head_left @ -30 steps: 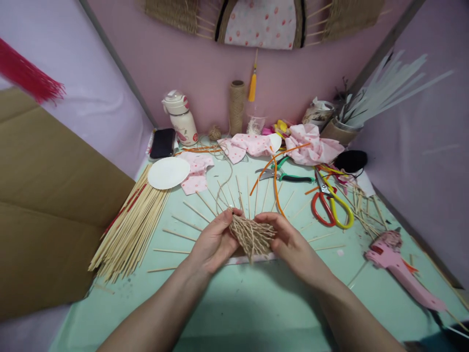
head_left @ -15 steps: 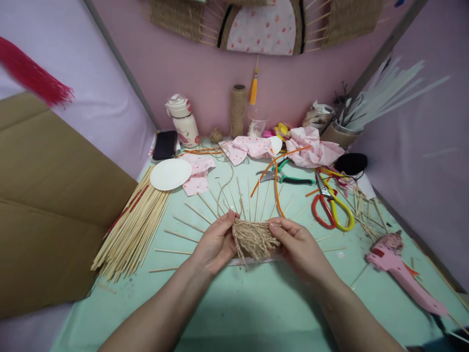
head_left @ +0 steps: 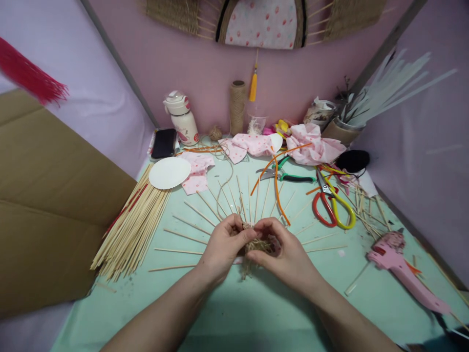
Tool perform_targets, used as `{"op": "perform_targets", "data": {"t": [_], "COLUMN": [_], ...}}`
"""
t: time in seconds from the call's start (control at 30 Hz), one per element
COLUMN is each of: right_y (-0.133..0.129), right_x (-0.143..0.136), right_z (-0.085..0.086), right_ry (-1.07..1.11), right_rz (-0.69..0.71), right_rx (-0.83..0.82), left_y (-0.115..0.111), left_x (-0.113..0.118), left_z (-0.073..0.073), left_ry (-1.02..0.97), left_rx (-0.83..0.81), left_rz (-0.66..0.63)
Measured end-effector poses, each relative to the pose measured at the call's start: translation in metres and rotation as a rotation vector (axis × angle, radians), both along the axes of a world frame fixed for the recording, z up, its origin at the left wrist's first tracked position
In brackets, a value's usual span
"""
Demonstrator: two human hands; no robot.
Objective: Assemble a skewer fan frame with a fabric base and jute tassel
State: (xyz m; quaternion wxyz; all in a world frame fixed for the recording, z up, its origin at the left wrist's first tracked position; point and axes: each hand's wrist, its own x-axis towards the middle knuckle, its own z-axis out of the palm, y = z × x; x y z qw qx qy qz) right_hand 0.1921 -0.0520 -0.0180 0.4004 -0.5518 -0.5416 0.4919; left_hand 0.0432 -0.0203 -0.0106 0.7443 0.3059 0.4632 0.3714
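Note:
A bunched fringe of tan jute twine (head_left: 261,244) is pinched between my two hands, low over the table. My left hand (head_left: 226,247) has thumb and fingers closed on its top left part. My right hand (head_left: 282,247) curls around the other side, thumb and fingertips on the strands. A few loose ends hang below the fingers. Beneath and beyond my hands, thin wooden sticks (head_left: 200,213) fan out in a half circle from a piece mostly hidden by the hands. A strand of twine (head_left: 230,177) runs from the back towards my left fingers.
Left are a stick bundle (head_left: 128,230), a white oval disc (head_left: 169,173) and a cardboard sheet (head_left: 47,205). Right are green-handled pruners (head_left: 293,178), red-and-yellow scissors (head_left: 330,205) and a pink glue gun (head_left: 403,278). Behind stand a bottle (head_left: 184,122), a twine spool (head_left: 237,110) and pink fabric (head_left: 315,146).
My hands have come closer together, and the twine fringe that was spread wide between them is now gathered into a narrower bunch. My right hand has moved left and curled over it.

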Motion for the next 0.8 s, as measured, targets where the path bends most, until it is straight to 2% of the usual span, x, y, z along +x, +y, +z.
{"op": "perform_targets", "data": {"t": [0.17,0.37,0.6,0.8], "right_y": [0.001,0.001,0.007,0.006], "right_x": [0.000,0.001,0.011,0.014], "right_z": [0.000,0.002,0.007,0.004], "right_ry": [0.033,0.087,0.280,0.444], "right_rz": [0.055,0.071,-0.024,0.054], "right_rx": [-0.031,-0.055,-0.200,-0.311], "left_y": [-0.001,0.000,0.003,0.005], "left_x": [-0.002,-0.003,-0.007,-0.007], "left_z": [-0.001,-0.006,-0.007,-0.010], "left_ry": [0.059,-0.036,-0.267,-0.330], "left_rx": [0.036,0.052,-0.024,-0.062], "left_rz": [-0.077,-0.007,-0.121,-0.137]}}
